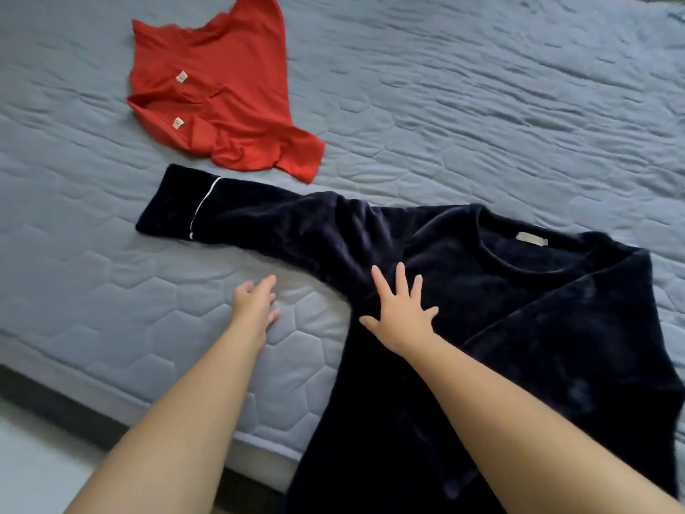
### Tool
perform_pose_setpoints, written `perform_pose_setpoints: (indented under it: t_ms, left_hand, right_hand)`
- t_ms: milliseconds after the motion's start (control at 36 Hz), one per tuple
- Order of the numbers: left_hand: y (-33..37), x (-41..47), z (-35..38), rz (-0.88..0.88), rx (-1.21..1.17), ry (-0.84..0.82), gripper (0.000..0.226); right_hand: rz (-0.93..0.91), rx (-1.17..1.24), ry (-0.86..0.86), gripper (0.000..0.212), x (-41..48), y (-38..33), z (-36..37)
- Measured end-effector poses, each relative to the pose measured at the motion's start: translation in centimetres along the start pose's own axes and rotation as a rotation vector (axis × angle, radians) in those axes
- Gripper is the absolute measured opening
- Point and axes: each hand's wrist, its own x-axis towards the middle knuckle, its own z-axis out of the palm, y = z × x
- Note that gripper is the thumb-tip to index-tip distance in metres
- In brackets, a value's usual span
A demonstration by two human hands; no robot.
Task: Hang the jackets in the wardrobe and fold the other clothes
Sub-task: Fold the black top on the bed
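Observation:
A dark navy velvet top (500, 309) lies spread on the bed, its neckline with a small label toward the far side. One long sleeve with a thin white piping line stretches out to the left. My right hand (402, 309) presses flat on the top near the armpit, fingers spread. My left hand (255, 302) hovers over bare bedcover just left of the top, fingers relaxed, holding nothing. A red garment (222, 102) lies crumpled beyond the sleeve, showing two small labels.
The grey-blue quilted bedcover (482, 105) fills most of the view. The bed's near edge (148, 398) runs diagonally at lower left, with pale floor (33, 458) below it. The navy top's hem hangs over that edge.

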Motion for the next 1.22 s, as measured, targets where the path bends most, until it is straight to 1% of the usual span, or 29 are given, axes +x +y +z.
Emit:
perform_pose_setpoints:
  t_ms: [83,194,222,306,333,389,417,444,500,528,556,611,639,667,694,722,750,778,806,833,889,917,944,972,1028,1056,1111,1167,1222]
  left_hand:
    - [2.8,4.3,-1.3,-0.002,-0.228,-0.047,0.036]
    - [5.1,8.7,-1.9,0.020,-0.441,-0.048,0.020]
    - [5.6,9.6,-1.7,0.019,-0.469,-0.041,0.021]
    - [7.6,11.4,-1.1,0.041,-0.482,0.029,0.038]
    - [8.3,11.6,-0.9,0.086,-0.483,0.078,0.041]
    - [9.6,11.0,-0.5,0.263,-0.412,0.175,0.037]
    - [10.3,10.0,-0.1,0.364,-0.331,0.182,0.038]
    - [11.1,8.4,0.5,0.466,-0.253,0.153,0.037]
    - [11.9,4.1,2.2,0.655,-0.107,0.029,0.031]
    - [11.7,1.6,3.2,0.737,-0.020,-0.046,0.029]
    - [11.3,-1.1,4.2,0.811,0.077,-0.129,0.028]
    - [9.5,-7.0,5.9,0.943,0.269,-0.339,0.025]
    - [8.3,-9.9,6.6,1.015,0.369,-0.458,0.023]
    - [7.1,-12.6,7.2,1.101,0.473,-0.577,0.022]
    - [5.8,-15.0,7.8,1.195,0.582,-0.687,0.023]
    - [4.4,-17.1,8.4,1.284,0.685,-0.781,0.027]
    - [2.9,-19.0,8.8,1.339,0.775,-0.871,0.032]
    - [1.2,-20.6,9.1,1.354,0.851,-0.956,0.036]
    - [-0.5,-22.1,9.2,1.342,0.924,-1.023,0.040]
    - [-2.3,-23.3,9.2,1.313,0.995,-1.062,0.042]
    - [-5.6,-24.8,9.1,1.219,1.113,-1.095,0.039]
    - [-7.1,-25.1,9.1,1.164,1.154,-1.090,0.037]
    - [-8.5,-25.2,8.9,1.103,1.189,-1.066,0.034]
    - [-9.8,-25.1,8.8,1.026,1.221,-1.022,0.032]
    - [-11.9,-24.2,8.4,0.824,1.248,-0.887,0.029]
    - [-12.7,-23.6,8.3,0.718,1.228,-0.807,0.029]
    - [-13.7,-22.0,8.3,0.545,1.146,-0.636,0.029]
    - [-14.2,-20.5,8.9,0.392,1.048,-0.478,0.030]
    - [-13.8,-19.1,9.6,0.244,0.917,-0.357,0.033]
  right_hand:
    - [0.002,-0.003,0.066,0.090,4.5,-2.5,1.7]
    - [0.057,-0.067,0.004,0.088,7.8,-2.7,4.6]
    - [0.061,-0.071,-0.009,0.088,8.3,-2.5,5.2]
    - [0.047,-0.035,-0.063,0.092,9.6,-1.7,5.6]
    - [0.040,-0.008,-0.100,0.093,9.9,-1.5,5.2]
    - [0.032,0.114,-0.201,0.092,10.0,-1.0,3.5]
    - [0.032,0.228,-0.247,0.090,9.7,-0.9,2.2]
    - [0.040,0.381,-0.269,0.086,9.3,-0.8,0.6]
    - [0.110,0.797,-0.287,0.074,7.7,-0.6,-2.8]
    - [0.162,1.037,-0.323,0.071,6.7,-0.3,-4.3]
    - [0.186,1.273,-0.363,0.073,5.4,0.2,-5.6]
    - [0.142,1.674,-0.416,0.078,2.8,1.7,-8.3]
    - [0.085,1.819,-0.438,0.079,1.2,2.6,-9.6]
    - [0.023,1.923,-0.452,0.078,-0.8,3.6,-10.9]
    - [0.010,1.984,-0.425,0.073,-2.9,4.7,-11.9]
    - [0.044,2.006,-0.359,0.059,-5.3,6.6,-12.3]
    - [0.090,1.981,-0.278,0.039,-7.7,8.9,-12.4]
    - [0.225,1.854,-0.147,0.023,-10.1,11.6,-12.0]
    - [0.345,1.659,-0.021,0.017,-12.3,14.5,-11.1]
    - [0.431,1.498,0.013,0.018,-14.5,17.2,-10.3]
    - [0.548,1.328,-0.026,0.018,-18.6,20.8,-9.4]
    - [0.613,1.269,-0.028,0.021,-20.2,22.0,-8.9]
    - [0.688,1.224,-0.045,0.026,-21.5,23.3,-8.2]
    - [0.741,1.217,-0.094,0.026,-22.7,24.4,-7.6]
    - [0.807,1.138,-0.229,0.019,-24.4,26.4,-6.1]
    - [0.835,1.051,-0.253,0.014,-24.8,27.4,-5.3]
    - [0.827,0.892,-0.231,0.005,-24.6,28.2,-4.5]
    - [0.726,0.783,-0.155,0.006,-23.6,28.6,-3.6]
    - [0.606,0.663,-0.057,0.009,-21.8,28.1,-3.0]
